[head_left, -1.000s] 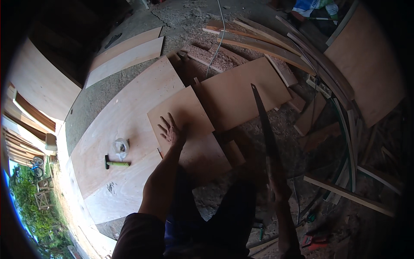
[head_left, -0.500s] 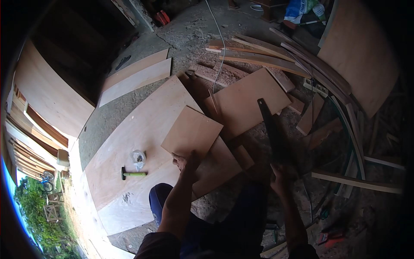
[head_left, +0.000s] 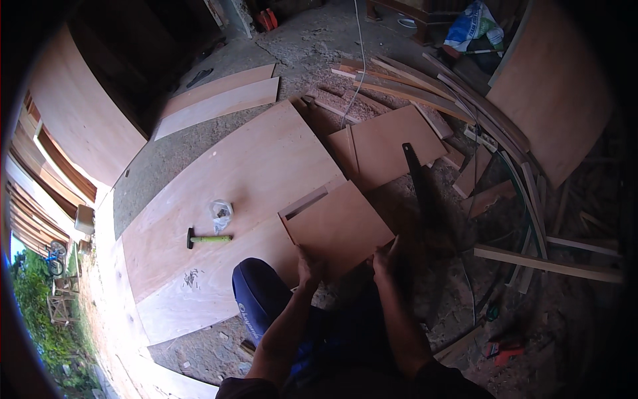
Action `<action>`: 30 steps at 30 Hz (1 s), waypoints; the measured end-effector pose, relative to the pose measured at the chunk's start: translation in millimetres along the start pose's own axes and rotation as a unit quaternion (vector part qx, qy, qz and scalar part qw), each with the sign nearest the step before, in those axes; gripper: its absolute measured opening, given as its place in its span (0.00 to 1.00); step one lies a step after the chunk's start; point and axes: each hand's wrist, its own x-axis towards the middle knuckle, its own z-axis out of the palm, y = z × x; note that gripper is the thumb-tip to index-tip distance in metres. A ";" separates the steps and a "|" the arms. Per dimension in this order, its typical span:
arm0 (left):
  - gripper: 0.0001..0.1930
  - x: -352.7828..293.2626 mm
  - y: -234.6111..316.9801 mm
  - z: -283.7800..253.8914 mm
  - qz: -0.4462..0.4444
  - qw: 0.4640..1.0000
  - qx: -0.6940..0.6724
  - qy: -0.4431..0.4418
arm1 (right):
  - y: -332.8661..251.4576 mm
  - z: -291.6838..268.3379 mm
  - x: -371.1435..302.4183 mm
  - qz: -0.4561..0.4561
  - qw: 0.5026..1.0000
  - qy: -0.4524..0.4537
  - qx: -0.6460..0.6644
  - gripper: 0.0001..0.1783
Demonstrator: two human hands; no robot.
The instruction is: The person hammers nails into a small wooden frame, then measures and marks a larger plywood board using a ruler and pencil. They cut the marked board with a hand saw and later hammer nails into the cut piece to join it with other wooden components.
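Observation:
A small rectangular plywood piece (head_left: 340, 229) is held in front of me, tilted, at the right edge of the large plywood sheet (head_left: 219, 166). My left hand (head_left: 309, 271) grips its near left edge. At its near right corner my right hand (head_left: 385, 261) is closed on it, thumb along the edge. Past the piece's far left edge a narrow dark slot (head_left: 306, 205) shows. A handsaw (head_left: 419, 178) is to the right of my right hand, its handle end lost in shadow. The fingers under the piece are hidden.
On the large sheet are a green-handled hammer (head_left: 211, 238), a clear plastic bag (head_left: 221, 214) and scattered nails (head_left: 193, 278). Another plywood panel (head_left: 389, 146) lies beyond. Wood strips (head_left: 425, 93) and a cable (head_left: 362, 60) are at the back; a long batten (head_left: 548, 263) is at right.
My right hand has left the handsaw and moved left onto the plywood piece. The piece has shifted right and toward me, now held by both hands.

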 end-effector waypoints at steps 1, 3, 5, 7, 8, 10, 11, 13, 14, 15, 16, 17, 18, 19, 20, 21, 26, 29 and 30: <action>0.38 1.1 7.6 -0.8 -0.008 1.000 0.013 -0.005 | 3.7 -3.4 1.1 -0.012 1.000 -0.010 0.005 0.48; 0.33 6.8 5.8 -0.7 0.001 0.997 0.078 -0.005 | 7.2 -4.7 7.2 -0.034 0.999 -0.034 0.015 0.48; 0.26 30.6 -41.0 -12.6 0.058 0.971 0.231 0.033 | 10.7 19.3 1.0 -0.038 0.998 -0.047 0.022 0.49; 0.24 34.1 -38.2 -1.4 0.024 0.972 0.234 0.003 | 16.6 12.8 9.7 -0.045 0.998 -0.039 0.022 0.50; 0.24 37.0 -35.7 3.4 0.008 0.972 0.236 -0.011 | 18.3 9.2 14.3 -0.049 0.998 -0.041 0.024 0.49; 0.27 27.2 -27.1 -0.5 0.005 0.986 0.163 0.044 | 20.2 8.6 14.5 -0.050 0.998 -0.037 0.022 0.48; 0.29 36.4 -47.9 6.4 0.088 0.968 0.222 0.083 | 19.4 8.0 15.1 -0.051 0.998 -0.030 0.016 0.48; 0.35 65.9 -100.9 -46.3 0.240 0.875 0.371 0.199 | 11.2 63.9 -10.9 -0.046 0.996 -0.073 0.020 0.46; 0.37 61.6 -97.9 -45.7 0.247 0.887 0.362 0.144 | 12.3 58.0 -8.1 -0.046 0.997 -0.063 0.006 0.45; 0.40 54.4 -79.0 -35.8 0.256 0.900 0.344 0.078 | 15.0 39.8 0.0 -0.046 0.998 -0.041 -0.012 0.44; 0.42 46.1 -54.9 -29.7 0.264 0.908 0.326 0.011 | 17.5 22.3 8.4 -0.044 0.998 -0.022 -0.027 0.44; 0.47 40.0 -30.9 -30.9 0.231 0.918 0.319 -0.051 | 18.1 9.5 15.9 -0.042 0.998 -0.006 -0.038 0.44; 0.52 36.8 -7.8 -39.9 0.196 0.922 0.314 -0.112 | 19.7 2.7 20.0 -0.039 0.998 0.008 -0.046 0.44; 0.56 34.0 3.0 -52.9 0.158 0.921 0.313 -0.168 | 22.8 6.3 17.6 -0.053 0.996 0.009 -0.066 0.44; 0.58 32.7 5.0 -64.3 0.156 0.915 0.330 -0.169 | 22.2 15.9 14.8 -0.069 0.994 0.005 -0.085 0.45; 0.61 33.4 6.8 -72.4 0.157 0.909 0.346 -0.168 | 19.2 22.9 15.1 -0.089 0.991 0.000 -0.104 0.45; 0.65 37.9 -14.6 -76.0 0.168 0.881 0.414 -0.157 | 9.2 34.6 15.8 -0.032 0.995 0.008 -0.098 0.46; 0.66 40.3 -7.8 -73.4 0.165 0.893 0.382 -0.171 | 8.4 28.6 15.0 -0.024 0.993 0.022 -0.110 0.46; 0.66 42.4 -6.8 -73.7 0.167 0.893 0.382 -0.170 | 8.9 28.1 13.9 -0.025 0.993 0.028 -0.115 0.46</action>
